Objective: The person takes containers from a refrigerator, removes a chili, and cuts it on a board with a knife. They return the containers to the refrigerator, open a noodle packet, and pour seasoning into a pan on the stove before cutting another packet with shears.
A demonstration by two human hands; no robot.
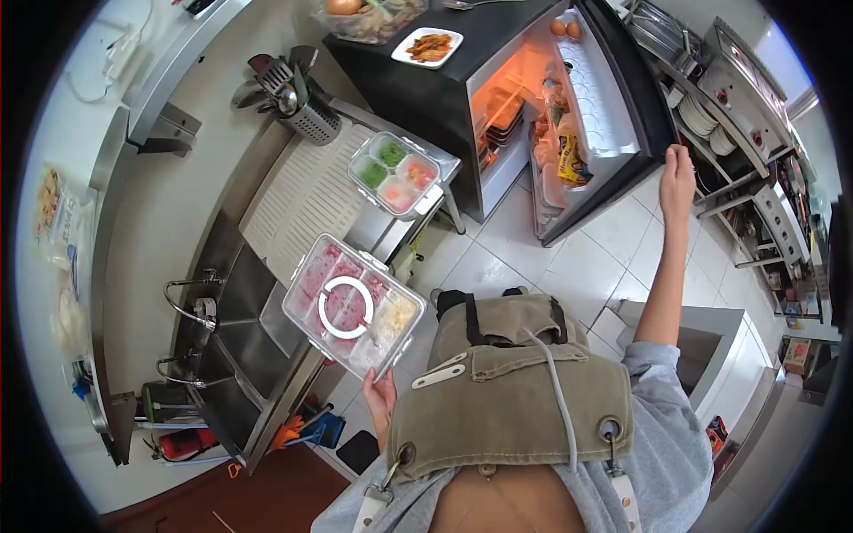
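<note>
My left hand [380, 401] is closed on the lower edge of a clear lidded container [354, 306] with a white ring handle and several compartments of red and pale food. My right hand [678, 178] has its fingers wrapped over the top edge of the open fridge door [653, 133]. Eggs [566, 30] and a yellow packet [570, 161] sit in the door. Inside the lit fridge [511, 98] are stacked containers. A smaller clear container [394, 175] with green and pink portions stands at the drainboard's end.
A white plate of orange food [427, 48] is on the fridge top. A utensil holder [313, 120] stands by the drainboard [306, 200]. Steel sinks [235, 329] lie at left, metal shelves with plates [706, 120] at right. White tiles [506, 253] cover the floor.
</note>
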